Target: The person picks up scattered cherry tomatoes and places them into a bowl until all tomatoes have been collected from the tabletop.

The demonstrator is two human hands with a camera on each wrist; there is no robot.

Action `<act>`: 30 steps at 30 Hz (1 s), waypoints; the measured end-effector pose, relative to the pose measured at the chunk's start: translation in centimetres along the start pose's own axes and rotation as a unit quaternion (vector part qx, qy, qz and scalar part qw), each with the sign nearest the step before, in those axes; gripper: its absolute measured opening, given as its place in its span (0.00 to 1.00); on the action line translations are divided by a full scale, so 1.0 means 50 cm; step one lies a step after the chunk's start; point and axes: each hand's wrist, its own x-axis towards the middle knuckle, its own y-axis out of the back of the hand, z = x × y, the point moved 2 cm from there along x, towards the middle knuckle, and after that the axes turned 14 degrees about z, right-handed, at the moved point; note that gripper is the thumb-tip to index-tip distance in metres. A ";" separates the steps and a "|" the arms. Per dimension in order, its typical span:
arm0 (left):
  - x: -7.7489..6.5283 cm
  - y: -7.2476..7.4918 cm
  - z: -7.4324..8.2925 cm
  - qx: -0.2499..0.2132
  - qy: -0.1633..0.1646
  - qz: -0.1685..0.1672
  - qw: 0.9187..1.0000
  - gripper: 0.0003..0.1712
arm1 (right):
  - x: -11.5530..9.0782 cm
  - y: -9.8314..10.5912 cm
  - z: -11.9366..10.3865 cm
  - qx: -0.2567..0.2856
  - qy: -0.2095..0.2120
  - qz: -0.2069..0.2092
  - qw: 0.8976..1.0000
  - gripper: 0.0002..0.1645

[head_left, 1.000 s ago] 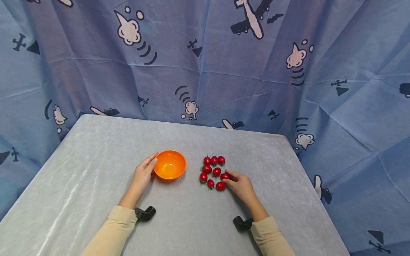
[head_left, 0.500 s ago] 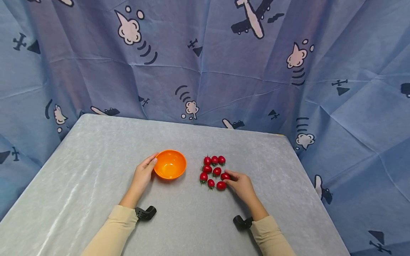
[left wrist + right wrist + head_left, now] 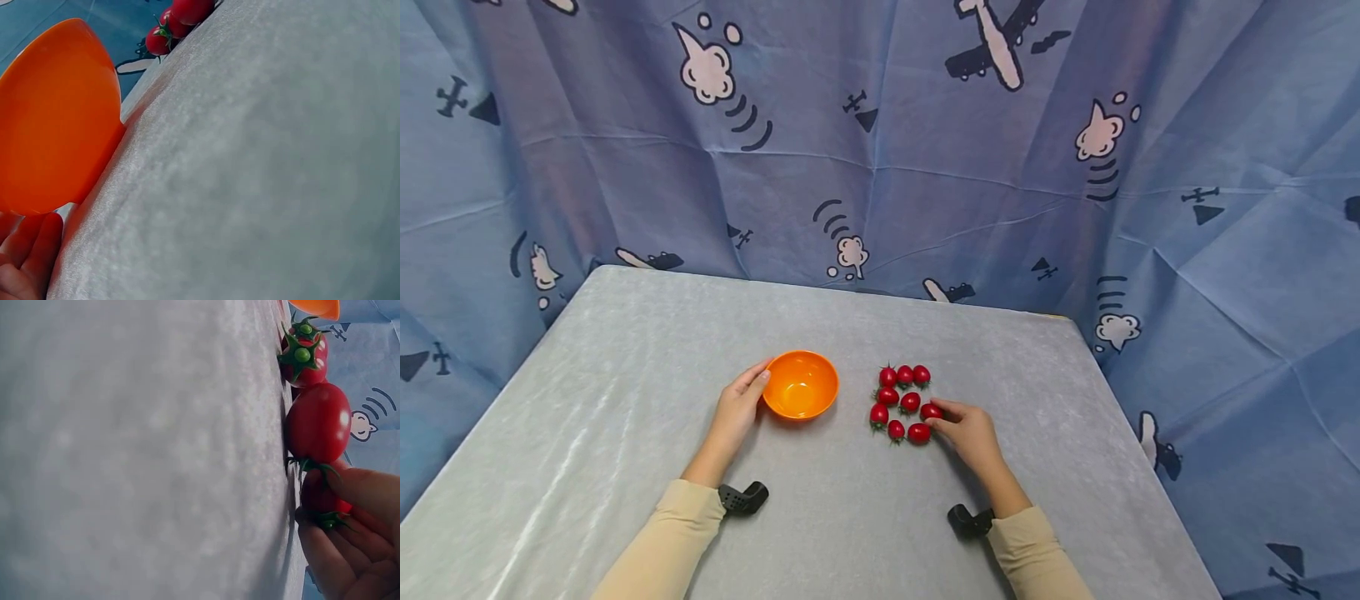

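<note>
An orange bowl (image 3: pixel 801 385) sits upright on the table, with nothing inside it. My left hand (image 3: pixel 735 410) holds its left side, thumb near the rim; in the left wrist view, curled fingers (image 3: pixel 39 247) touch the bowl's lower wall. To the right lies a group of several red cherry tomatoes with green stems, among them a large one (image 3: pixel 319 423) nearest the camera. My right hand (image 3: pixel 972 433) pinches the cherry tomato (image 3: pixel 323 495) at the group's right edge between thumb and fingers. That tomato is partly hidden by the fingers and appears to be at table height.
A pale grey cloth covers the table (image 3: pixel 842 508). Behind and beside it hangs a blue curtain (image 3: pixel 790 108) printed with planes and clouds. Black wrist cameras (image 3: pixel 743 498) are strapped to both wrists, below beige sleeves. A gap of table separates the bowl from the tomatoes.
</note>
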 end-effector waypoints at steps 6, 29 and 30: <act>-0.001 0.000 0.002 0.003 0.004 0.000 1.000 0.28 | 0.002 0.009 -0.003 -0.007 -0.002 0.005 1.000 0.24; 0.002 0.000 -0.004 0.002 -0.003 0.003 1.000 0.27 | -0.002 0.015 -0.038 0.007 -0.011 0.023 1.000 0.24; 0.002 0.000 -0.004 0.001 -0.003 0.002 1.000 0.27 | -0.003 0.014 -0.041 0.007 -0.010 0.024 1.000 0.24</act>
